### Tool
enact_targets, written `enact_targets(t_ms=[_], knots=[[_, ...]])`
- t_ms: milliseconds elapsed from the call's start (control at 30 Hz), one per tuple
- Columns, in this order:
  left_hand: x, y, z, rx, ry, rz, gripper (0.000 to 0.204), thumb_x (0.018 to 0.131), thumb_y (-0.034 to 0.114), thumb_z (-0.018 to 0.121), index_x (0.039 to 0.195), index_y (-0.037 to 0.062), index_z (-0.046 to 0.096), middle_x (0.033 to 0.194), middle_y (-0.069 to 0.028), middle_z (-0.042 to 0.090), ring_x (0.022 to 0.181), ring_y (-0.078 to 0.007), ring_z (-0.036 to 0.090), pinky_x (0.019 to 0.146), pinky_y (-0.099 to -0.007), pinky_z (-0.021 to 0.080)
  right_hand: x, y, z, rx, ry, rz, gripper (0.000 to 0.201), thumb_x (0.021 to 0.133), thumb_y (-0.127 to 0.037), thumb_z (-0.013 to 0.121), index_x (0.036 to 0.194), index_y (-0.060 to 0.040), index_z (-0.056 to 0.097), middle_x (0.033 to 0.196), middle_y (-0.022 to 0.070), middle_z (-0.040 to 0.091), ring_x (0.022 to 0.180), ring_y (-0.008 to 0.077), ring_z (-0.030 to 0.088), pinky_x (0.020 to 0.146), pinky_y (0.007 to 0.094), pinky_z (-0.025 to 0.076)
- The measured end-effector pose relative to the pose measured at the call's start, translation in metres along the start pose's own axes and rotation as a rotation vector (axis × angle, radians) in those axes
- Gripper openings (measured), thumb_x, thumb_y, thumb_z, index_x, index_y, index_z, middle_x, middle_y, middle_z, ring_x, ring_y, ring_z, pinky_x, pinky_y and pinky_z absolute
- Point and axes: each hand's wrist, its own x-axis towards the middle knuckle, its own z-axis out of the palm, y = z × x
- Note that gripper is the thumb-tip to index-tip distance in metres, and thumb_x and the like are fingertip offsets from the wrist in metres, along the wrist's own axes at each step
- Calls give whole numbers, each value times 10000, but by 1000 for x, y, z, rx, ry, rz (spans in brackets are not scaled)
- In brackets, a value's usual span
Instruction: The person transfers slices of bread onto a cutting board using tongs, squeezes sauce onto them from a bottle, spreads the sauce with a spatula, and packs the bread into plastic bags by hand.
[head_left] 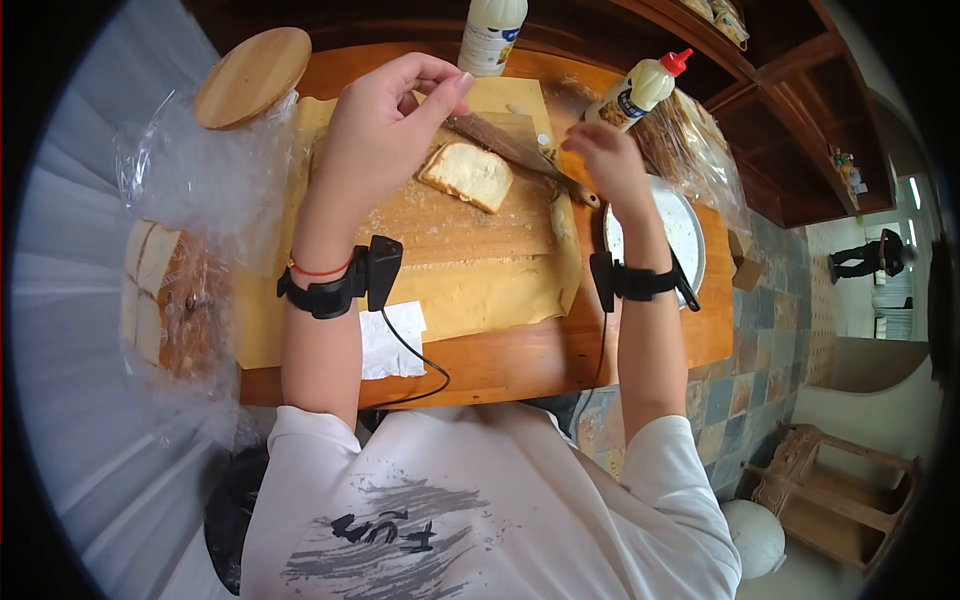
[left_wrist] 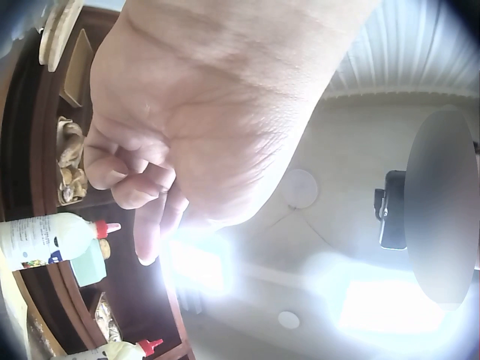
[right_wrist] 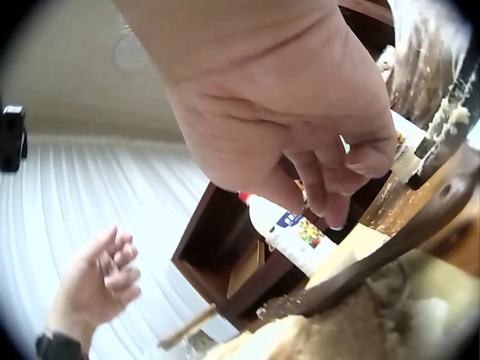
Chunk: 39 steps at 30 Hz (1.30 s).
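A pale slice of bread (head_left: 468, 177) lies on the wooden board (head_left: 480, 240). Behind it rests a long brown knife (head_left: 510, 148), its handle, pierced by a hole, towards the right. My left hand (head_left: 385, 125) is raised over the board's left part; thumb and forefinger tips come close together and nothing shows between them. In the left wrist view its other fingers bend loosely. My right hand (head_left: 612, 165) hovers by the knife's handle end, and the right wrist view shows its fingers (right_wrist: 330, 176) loosely bent, holding nothing, above the knife (right_wrist: 375, 259).
Two squeeze bottles stand at the back, one pale (head_left: 492, 45), one red-capped (head_left: 640, 90). A round white pan (head_left: 685, 235) sits right. Bagged bread (head_left: 165, 295) and a round wooden lid (head_left: 253, 78) are left. White paper (head_left: 395, 345) lies at the front edge.
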Motion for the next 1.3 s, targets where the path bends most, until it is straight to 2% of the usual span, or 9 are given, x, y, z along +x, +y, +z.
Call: enact_targets(t_ms=[167,233,333,467,533,767,833,933,1300], knots=[[-2,-1,0,-17,38,2,209,1053,170,638,1105,-28,684,927,-42,732,902,-88,680,835,-228,515,-24,7,16,-610,-186,-74,217,865,-146,723,1035,-12,731,1029,203,747,1020,430,660,950,472,513],[-2,-11,0,-61,129,83,259,1027,272,675,1053,18,720,851,1,738,674,-20,551,586,-213,422,-25,15,20,-682,-144,-148,224,878,-159,724,1050,-15,728,1028,197,741,1043,419,656,963,463,502],[-7,-2,-8,25,90,-76,225,1052,203,643,1090,-15,687,911,-32,727,875,-82,666,808,-225,503,-27,11,13,-701,-188,-161,224,905,-157,706,1063,0,701,1054,219,729,1046,425,652,952,484,500],[-18,-20,-12,96,12,-155,232,1052,218,643,1082,-8,688,900,-26,723,852,-73,645,783,-221,482,-39,3,-1,-611,-125,-157,222,942,-141,668,1093,20,652,1037,230,726,1044,431,651,933,488,504],[-25,-37,-14,91,41,-102,272,1031,274,661,1021,7,710,836,-1,728,648,-35,519,572,-224,401,-54,-7,-15,-396,-138,-126,204,971,-135,632,1102,22,620,1001,234,719,997,445,658,887,484,523],[-38,-52,-18,-2,62,-184,281,1039,275,649,1026,1,708,834,0,721,665,-28,507,585,-218,387,-105,-25,-12,-497,-182,-412,336,969,-87,601,1298,-94,674,927,151,696,802,390,680,693,445,554],[-39,-48,-17,6,20,-280,239,1069,213,603,1060,-14,678,892,-19,706,854,-65,620,816,-222,465,-106,-17,-10,-577,-188,-417,426,950,-79,615,1361,-168,687,890,123,680,745,351,673,638,427,546],[-45,-54,-11,-35,73,-218,276,1045,273,643,1029,6,709,848,7,718,690,-22,509,603,-214,389,-106,-12,-14,-630,-202,-421,428,925,-59,617,1327,-170,716,868,114,670,713,346,661,632,424,541],[-56,-58,-8,-81,62,-255,252,1047,247,641,1024,3,699,853,1,716,733,-28,556,644,-212,423,-104,-12,-19,-622,-58,-409,436,891,-41,636,1294,-172,740,834,106,655,694,323,667,624,407,537]])
